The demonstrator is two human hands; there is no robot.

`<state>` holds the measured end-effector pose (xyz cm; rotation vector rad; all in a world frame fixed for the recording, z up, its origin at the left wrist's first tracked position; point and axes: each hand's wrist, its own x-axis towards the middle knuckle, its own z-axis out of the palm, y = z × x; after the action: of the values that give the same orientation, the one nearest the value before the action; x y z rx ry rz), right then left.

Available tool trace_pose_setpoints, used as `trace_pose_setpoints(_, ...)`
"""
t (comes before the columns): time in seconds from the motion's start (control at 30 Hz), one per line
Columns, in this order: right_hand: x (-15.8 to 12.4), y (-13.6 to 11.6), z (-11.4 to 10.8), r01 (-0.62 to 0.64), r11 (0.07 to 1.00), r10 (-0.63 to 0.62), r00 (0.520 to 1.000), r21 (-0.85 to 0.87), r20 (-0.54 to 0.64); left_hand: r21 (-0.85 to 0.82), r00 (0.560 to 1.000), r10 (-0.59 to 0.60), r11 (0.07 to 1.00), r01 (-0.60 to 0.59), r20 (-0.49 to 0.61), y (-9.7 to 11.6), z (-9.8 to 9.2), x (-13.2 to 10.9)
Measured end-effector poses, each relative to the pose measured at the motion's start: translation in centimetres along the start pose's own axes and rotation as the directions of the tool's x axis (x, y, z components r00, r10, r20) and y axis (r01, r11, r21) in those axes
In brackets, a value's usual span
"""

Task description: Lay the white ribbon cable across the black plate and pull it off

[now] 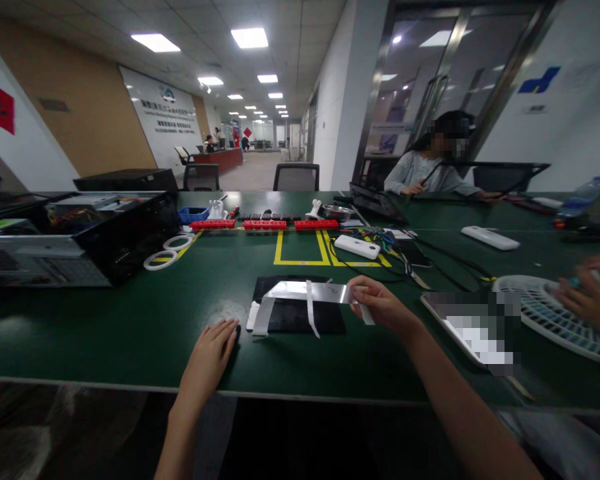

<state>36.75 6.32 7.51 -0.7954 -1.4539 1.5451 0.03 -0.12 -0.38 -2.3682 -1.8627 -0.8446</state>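
Note:
My right hand (380, 307) pinches the right end of a flat, silvery-white ribbon cable (295, 291) between thumb and fingers. The cable runs left above a thin black panel (327, 321), then bends down toward the panel's left edge, where its striped end rests. A narrow whitish strip (311, 310) crosses it and hangs over the panel's front edge. On the tabletop left of the panel lies my left hand (210, 353), fingers stretched out and holding nothing I can make out. A small dark spot shows beside its fingertips; its kind is unclear.
An opened computer case (95, 247) stands at left, near two white rings (161, 260). Red blocks (265, 225) line the back. Cables and a white device (357, 247) lie beyond my right hand. At right are a tray (447, 327), a white fan grille (535, 307) and another person's hands (593, 297).

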Motion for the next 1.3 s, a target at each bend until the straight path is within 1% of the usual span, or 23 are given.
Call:
trace_pose_setpoints(0.07, 0.2, 0.3, 0.0, -0.043, 0.999, 0.043, 0.999, -0.007, 0.027, -0.001, 1.0, 0.004, 1.0, -0.004, 0.001, -0.1, 0.1, 0.0)
trace_pose_setpoints(0.17, 0.5, 0.6, 0.2, -0.103, 0.993, 0.104, 0.994, -0.062, 0.014, -0.005, 1.0, 0.011, 1.0, -0.011, 0.006, -0.2, 0.1, 0.0)
trace_pose_setpoints(0.3, 1.0, 1.1, 0.2, -0.147, 0.97, 0.146, 0.989, -0.195, -0.018, -0.02, 1.0, 0.01, 1.0, -0.01, -0.012, -0.3, 0.2, 0.0)
trace_pose_setpoints(0.4, 1.2, 1.5, 0.0, -0.15, 0.94, 0.154, 0.988, -0.308, -0.01, -0.037, 0.999, 0.014, 0.999, -0.015, -0.037, -0.2, 0.3, -0.1)
trace_pose_setpoints(0.57, 1.4, 2.0, 0.3, -0.163, 0.885, 0.191, 0.981, -0.435, 0.021, -0.054, 0.996, 0.077, 0.995, -0.079, -0.042, -0.2, 0.0, -0.2)
trace_pose_setpoints(0.73, 1.5, 1.9, 0.8, -0.202, 0.804, 0.244, 0.97, -0.559, 0.0, -0.04, 0.986, 0.147, 0.988, -0.151, -0.078, 0.1, -0.2, -0.1)
trace_pose_setpoints(0.83, 1.6, 1.8, 0.9, -0.213, 0.76, 0.253, 0.967, -0.614, -0.022, -0.029, 0.976, 0.197, 0.979, -0.2, -0.096, 1.3, -0.2, 0.0)
trace_pose_setpoints(0.97, 1.8, 2.0, 0.9, -0.211, 0.728, 0.256, 0.966, -0.652, -0.027, -0.024, 0.951, 0.3, 0.953, -0.303, -0.078, 4.3, -0.2, 0.7)
trace_pose_setpoints(1.03, 1.8, 2.1, 0.8, -0.203, 0.731, 0.251, 0.968, -0.652, -0.019, -0.008, 0.939, 0.341, 0.94, -0.341, -0.039, 6.0, -0.2, 1.3)
trace_pose_setpoints(1.13, 1.8, 2.2, 0.8, -0.198, 0.737, 0.246, 0.969, -0.647, -0.017, 0.027, 0.931, 0.363, 0.931, -0.364, 0.045, 8.2, -0.1, 2.4)
trace_pose_setpoints(1.2, 1.8, 2.2, 0.9, -0.191, 0.739, 0.24, 0.971, -0.646, -0.012, 0.054, 0.93, 0.354, 0.931, -0.36, 0.096, 9.1, 0.0, 3.0)
trace_pose_setpoints(1.3, 1.7, 2.2, 0.9, -0.176, 0.736, 0.228, 0.974, -0.653, -0.005, 0.087, 0.932, 0.33, 0.935, -0.345, 0.149, 9.7, 0.3, 3.6)
